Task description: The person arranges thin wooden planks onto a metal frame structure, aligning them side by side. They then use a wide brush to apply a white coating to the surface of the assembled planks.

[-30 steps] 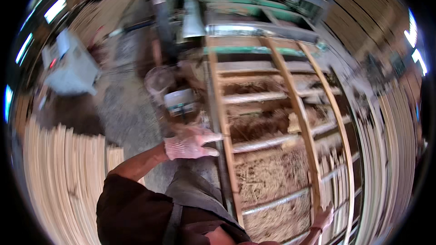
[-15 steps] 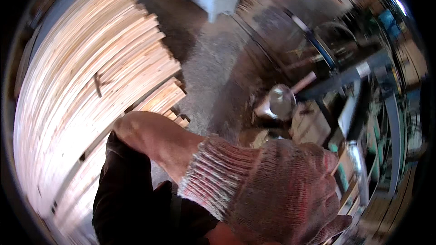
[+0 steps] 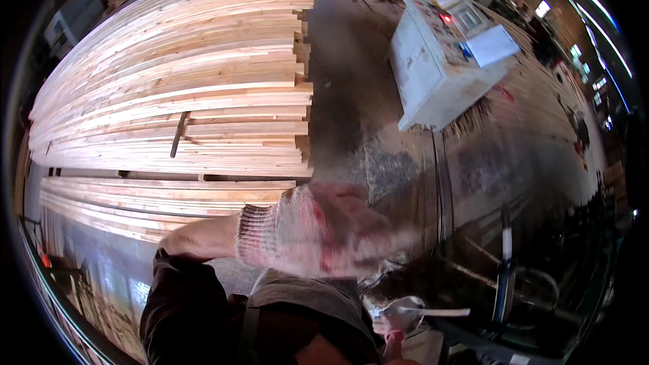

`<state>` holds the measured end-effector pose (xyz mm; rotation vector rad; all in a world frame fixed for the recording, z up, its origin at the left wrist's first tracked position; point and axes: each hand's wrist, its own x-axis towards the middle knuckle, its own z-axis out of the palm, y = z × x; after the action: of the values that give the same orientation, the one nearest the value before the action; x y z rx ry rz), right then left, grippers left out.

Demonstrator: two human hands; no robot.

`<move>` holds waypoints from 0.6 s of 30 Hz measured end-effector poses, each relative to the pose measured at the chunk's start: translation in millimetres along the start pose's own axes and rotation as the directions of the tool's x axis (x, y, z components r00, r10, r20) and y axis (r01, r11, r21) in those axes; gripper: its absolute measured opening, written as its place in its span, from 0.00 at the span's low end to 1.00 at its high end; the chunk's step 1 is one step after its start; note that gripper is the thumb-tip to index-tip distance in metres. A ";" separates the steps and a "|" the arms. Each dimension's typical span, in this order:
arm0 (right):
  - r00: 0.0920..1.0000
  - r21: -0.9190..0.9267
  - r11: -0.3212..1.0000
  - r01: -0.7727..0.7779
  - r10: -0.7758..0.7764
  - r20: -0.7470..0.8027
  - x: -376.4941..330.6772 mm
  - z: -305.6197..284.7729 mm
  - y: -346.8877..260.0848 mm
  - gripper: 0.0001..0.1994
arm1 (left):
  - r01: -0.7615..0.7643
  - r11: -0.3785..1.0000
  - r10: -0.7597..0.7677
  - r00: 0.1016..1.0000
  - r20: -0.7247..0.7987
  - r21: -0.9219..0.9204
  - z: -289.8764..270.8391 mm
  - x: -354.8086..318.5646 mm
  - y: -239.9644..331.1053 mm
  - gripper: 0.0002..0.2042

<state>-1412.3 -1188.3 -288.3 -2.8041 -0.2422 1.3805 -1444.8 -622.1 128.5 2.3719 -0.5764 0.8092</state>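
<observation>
- Across the upper left: boards (image 3: 182, 47), pale, laid flat in one broad stack, long edges side by side, right ends uneven.
- Below that stack, past a dark gap: narrower row (image 3: 162, 196) of boards, running the same way.
- On the stack, toward its near side: dark strip (image 3: 179, 134), lying crosswise.
- Near the middle, overlapping the row's right end in view: left hand (image 3: 321, 233), in a knitted glove, whitish with red patches, fingers toward the right.
- Fingers badly blurred — cannot say whether curled round something or bare.
- At the lower edge, right of the apron (image 3: 304, 290): right hand (image 3: 394, 342), small, pinkish, partly cut off; grip impossible to make out.
- Hands apart from each other.
- Just above the right hand: round object (image 3: 405, 306), with a pale stick (image 3: 446, 312) pointing right — contact with the hand unclear.
- Toward the upper right: cabinet (image 3: 433, 71), pale, with a red light and a white sheet (image 3: 492, 45) on top.
- Between stack and cabinet: floor (image 3: 345, 81), grey and stained.
- Toward the lower right: dark bar (image 3: 501, 290) with a white band, amid shadow.
</observation>
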 end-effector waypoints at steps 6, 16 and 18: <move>0.611 -0.535 0.606 0.589 -0.767 -0.198 216.8 -299.0 -180.8 0.20 | 0.586 0.777 -0.606 0.795 0.022 0.232 7.1 -66.3 -139.9 0.24; 0.809 0.483 0.737 0.472 -0.580 0.093 332.2 -488.9 -645.0 0.18 | 0.924 0.363 -0.932 0.362 -0.033 -0.118 7.5 -44.3 -391.0 0.25; 0.791 0.701 0.675 0.229 -0.549 0.270 339.4 -528.2 -707.3 0.17 | 0.919 0.366 -0.929 0.352 -0.115 -0.149 -5.1 -17.0 -429.2 0.27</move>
<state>-887.8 -408.8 -179.9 -1.7039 -0.2989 1.5968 -1222.9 -293.7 -37.2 2.0136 0.8359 0.4050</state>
